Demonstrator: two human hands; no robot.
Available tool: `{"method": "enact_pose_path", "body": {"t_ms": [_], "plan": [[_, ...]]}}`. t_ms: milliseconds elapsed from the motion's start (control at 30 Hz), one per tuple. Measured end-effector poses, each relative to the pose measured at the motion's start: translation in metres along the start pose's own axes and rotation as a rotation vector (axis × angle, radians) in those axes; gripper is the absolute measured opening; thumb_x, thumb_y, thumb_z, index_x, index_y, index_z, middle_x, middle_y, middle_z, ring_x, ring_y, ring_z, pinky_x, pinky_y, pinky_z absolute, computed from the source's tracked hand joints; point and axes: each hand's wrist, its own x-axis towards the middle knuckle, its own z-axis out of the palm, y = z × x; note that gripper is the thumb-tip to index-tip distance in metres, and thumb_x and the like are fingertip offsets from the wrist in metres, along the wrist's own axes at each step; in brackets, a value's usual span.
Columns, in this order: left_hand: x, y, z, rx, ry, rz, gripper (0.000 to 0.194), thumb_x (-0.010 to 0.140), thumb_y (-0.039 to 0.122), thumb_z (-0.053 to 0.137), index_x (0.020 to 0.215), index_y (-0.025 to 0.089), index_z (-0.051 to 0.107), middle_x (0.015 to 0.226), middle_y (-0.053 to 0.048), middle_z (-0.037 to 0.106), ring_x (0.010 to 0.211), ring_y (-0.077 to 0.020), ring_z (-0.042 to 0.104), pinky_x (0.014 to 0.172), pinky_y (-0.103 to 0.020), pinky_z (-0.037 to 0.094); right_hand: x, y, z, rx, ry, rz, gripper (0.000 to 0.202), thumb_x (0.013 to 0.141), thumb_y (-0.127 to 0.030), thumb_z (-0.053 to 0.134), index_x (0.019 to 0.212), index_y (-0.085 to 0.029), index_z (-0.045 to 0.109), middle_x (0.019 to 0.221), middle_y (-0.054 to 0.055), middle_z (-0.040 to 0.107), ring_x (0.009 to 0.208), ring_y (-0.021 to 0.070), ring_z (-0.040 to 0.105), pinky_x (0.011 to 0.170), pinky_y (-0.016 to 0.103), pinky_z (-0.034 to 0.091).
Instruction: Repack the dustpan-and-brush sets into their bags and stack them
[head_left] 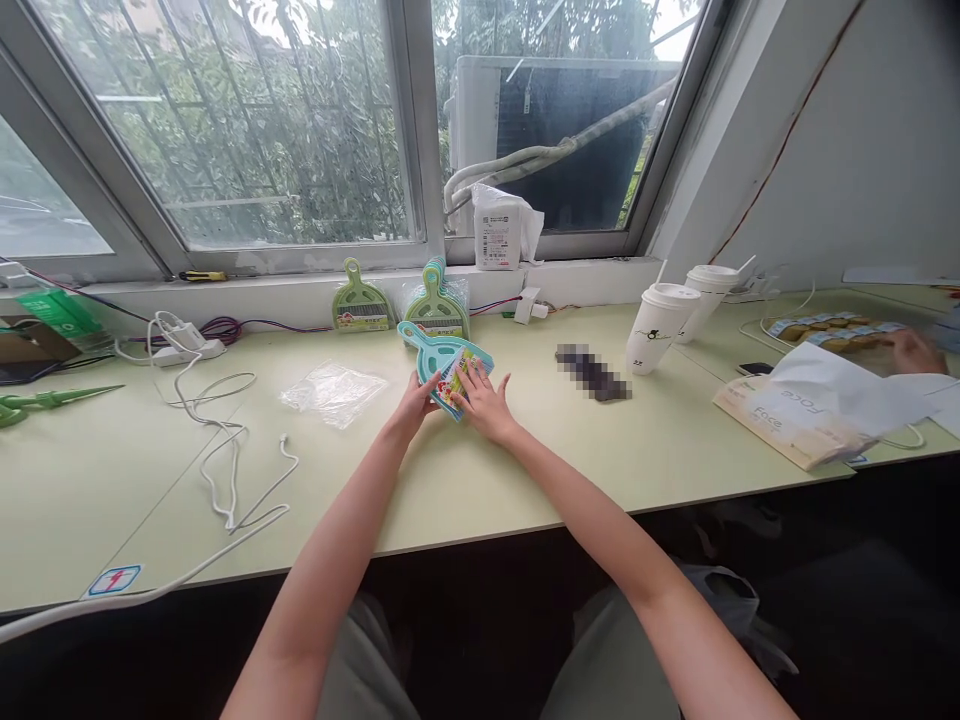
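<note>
A light-blue dustpan with a colourful card label is tilted above the table in front of me, its handle pointing to the upper left. My left hand grips its lower left edge, the thumb on top and the fingers partly hidden underneath. Across the label lies my right hand, fingers stretched and thumb apart. Behind, against the wall, stand a green dustpan and a group of wrapped green dustpans, also labelled. To the left, a crumpled clear plastic bag rests on the table.
White cables and a power strip occupy the left side. Two white cups with straws, a blurred-out dark item and a tissue pack are on the right. Another person's hand is at the far right.
</note>
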Motion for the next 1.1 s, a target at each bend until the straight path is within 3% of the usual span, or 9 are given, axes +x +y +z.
{"method": "enact_pose_path", "body": {"t_ms": [300, 433, 567, 667, 733, 800, 900, 967, 1100], "plan": [[0.004, -0.004, -0.001, 0.024, 0.068, 0.037, 0.066, 0.057, 0.017, 0.075, 0.118, 0.021, 0.049, 0.108, -0.007, 0.064, 0.094, -0.0222, 0.064, 0.074, -0.032, 0.056, -0.001, -0.002, 0.002, 0.133, 0.135, 0.167, 0.06, 0.094, -0.055, 0.028, 0.148, -0.027, 0.024, 0.158, 0.006, 0.009, 0.146, 0.0243, 0.001, 0.108, 0.066, -0.008], [0.003, -0.002, -0.001, 0.006, 0.052, 0.072, 0.065, 0.058, 0.018, 0.073, 0.119, 0.02, 0.049, 0.11, -0.008, 0.064, 0.097, -0.0237, 0.064, 0.078, -0.035, 0.056, 0.006, 0.01, 0.003, 0.649, 0.31, 0.352, 0.067, 0.088, -0.048, 0.05, 0.145, -0.025, 0.025, 0.156, 0.011, 0.019, 0.144, 0.0252, 0.019, 0.112, 0.058, 0.019], [0.0, 0.002, 0.0, 0.073, -0.059, 0.069, 0.067, 0.061, 0.022, 0.074, 0.123, 0.022, 0.048, 0.111, -0.008, 0.064, 0.098, -0.0236, 0.064, 0.082, -0.037, 0.055, 0.01, 0.021, 0.003, 1.335, 0.098, 0.456, 0.035, 0.086, -0.029, 0.059, 0.118, -0.018, 0.052, 0.122, 0.011, 0.063, 0.108, 0.0207, 0.063, 0.096, 0.041, 0.05], [-0.001, 0.01, -0.003, 0.222, -0.1, 0.029, 0.053, 0.072, 0.04, 0.068, 0.119, 0.021, 0.053, 0.11, -0.01, 0.065, 0.097, -0.0251, 0.064, 0.082, -0.039, 0.054, 0.011, 0.024, -0.002, 1.528, 0.123, 0.498, 0.014, 0.082, -0.014, 0.062, 0.095, -0.016, 0.057, 0.097, 0.006, 0.072, 0.084, 0.016, 0.07, 0.086, 0.036, 0.056], [0.0, 0.014, -0.011, 0.426, 0.015, 0.022, 0.047, 0.084, 0.053, 0.049, 0.113, 0.018, 0.058, 0.107, -0.013, 0.066, 0.096, -0.0278, 0.064, 0.082, -0.042, 0.053, 0.01, 0.024, -0.006, 1.558, 0.168, 0.497, 0.013, 0.08, -0.009, 0.062, 0.09, -0.016, 0.057, 0.088, 0.004, 0.072, 0.077, 0.0151, 0.07, 0.083, 0.035, 0.058], [0.002, 0.016, -0.024, 0.738, 0.302, 0.091, 0.051, 0.09, 0.053, 0.033, 0.116, 0.017, 0.058, 0.112, -0.016, 0.064, 0.107, -0.0308, 0.06, 0.089, -0.045, 0.049, 0.009, 0.025, -0.01, 1.555, 0.196, 0.48, 0.014, 0.08, -0.007, 0.063, 0.089, -0.016, 0.057, 0.085, 0.003, 0.072, 0.073, 0.0152, 0.07, 0.081, 0.037, 0.059], [0.003, 0.015, -0.046, 1.214, 0.723, 0.144, 0.05, 0.092, 0.045, 0.035, 0.136, 0.022, 0.042, 0.141, -0.016, 0.044, 0.134, -0.0325, 0.035, 0.105, -0.051, 0.033, 0.008, 0.027, -0.012, 1.533, 0.207, 0.472, 0.016, 0.078, -0.007, 0.064, 0.089, -0.017, 0.057, 0.084, 0.003, 0.072, 0.072, 0.0156, 0.07, 0.081, 0.038, 0.059], [0.002, 0.013, -0.056, 1.4, 0.739, 0.012, 0.051, 0.091, 0.045, 0.037, 0.137, 0.025, 0.043, 0.148, -0.015, 0.035, 0.138, -0.0341, 0.026, 0.107, -0.055, 0.026, 0.008, 0.028, -0.011, 1.516, 0.195, 0.473, 0.017, 0.078, -0.007, 0.065, 0.089, -0.017, 0.057, 0.084, 0.003, 0.072, 0.073, 0.0157, 0.07, 0.081, 0.039, 0.06], [0.003, 0.013, -0.052, 1.574, 0.613, -0.113, 0.051, 0.095, 0.042, 0.023, 0.11, 0.017, 0.065, 0.119, -0.019, 0.06, 0.118, -0.0329, 0.051, 0.104, -0.052, 0.029, 0.008, 0.03, -0.009, 1.481, 0.15, 0.463, 0.016, 0.078, -0.007, 0.064, 0.089, -0.017, 0.058, 0.086, 0.003, 0.072, 0.074, 0.0162, 0.07, 0.08, 0.039, 0.06]]}}
